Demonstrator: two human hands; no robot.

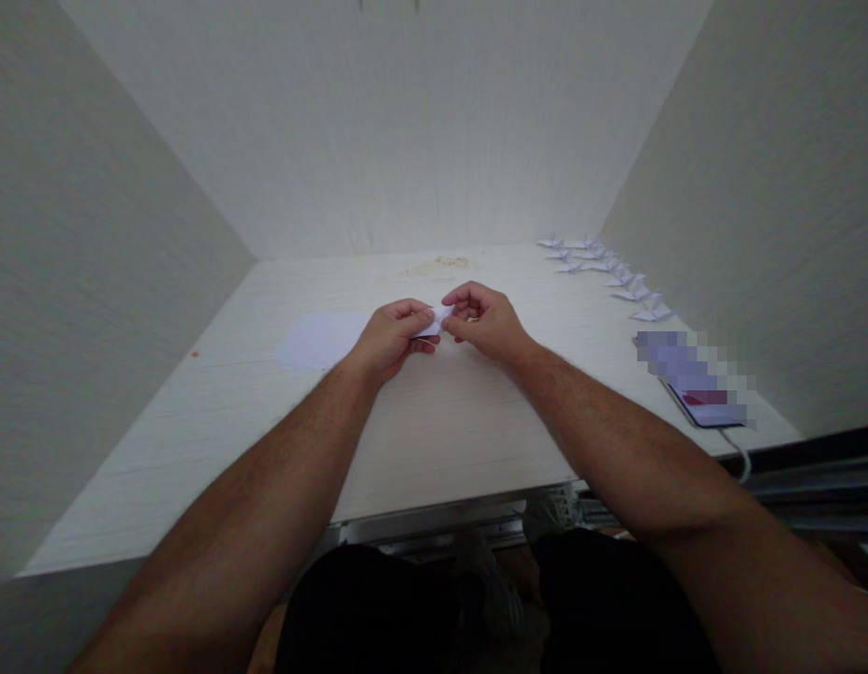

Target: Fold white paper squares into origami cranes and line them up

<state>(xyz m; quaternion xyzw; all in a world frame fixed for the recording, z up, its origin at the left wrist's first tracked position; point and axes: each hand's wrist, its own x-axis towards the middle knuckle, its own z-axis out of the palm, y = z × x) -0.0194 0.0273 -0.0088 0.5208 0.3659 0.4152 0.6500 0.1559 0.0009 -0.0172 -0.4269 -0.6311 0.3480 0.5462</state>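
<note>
Centrally, above the white table (448,440), we are holding a small folded piece of white paper (439,317) between our two hands. Our left hand (393,333) is gripping its left part, the thumb lying on top and the fingers curling beneath, so that grip is closed on the paper. Our right hand (491,320) is meeting the other end — thumb and forefinger are standing slightly apart, with paper showing between them — and we cannot tell whether they are pinching it or only touching it.

Just beside our left hand, some flat white paper (317,339) is lying on the table, partly hidden behind the hand. Toward the far right, we are seeing a cluster of folded paper birds (600,267), sitting close together near the right wall (763,225). Nearer to us, a phone (697,384) is lying flat, its screen partly pixelated, and a pale cable (741,454) is curving from its near end. Farther back, a yellowish stain (444,267) is marking the tabletop, while a small orange speck (195,354) is showing by the left edge.
</note>
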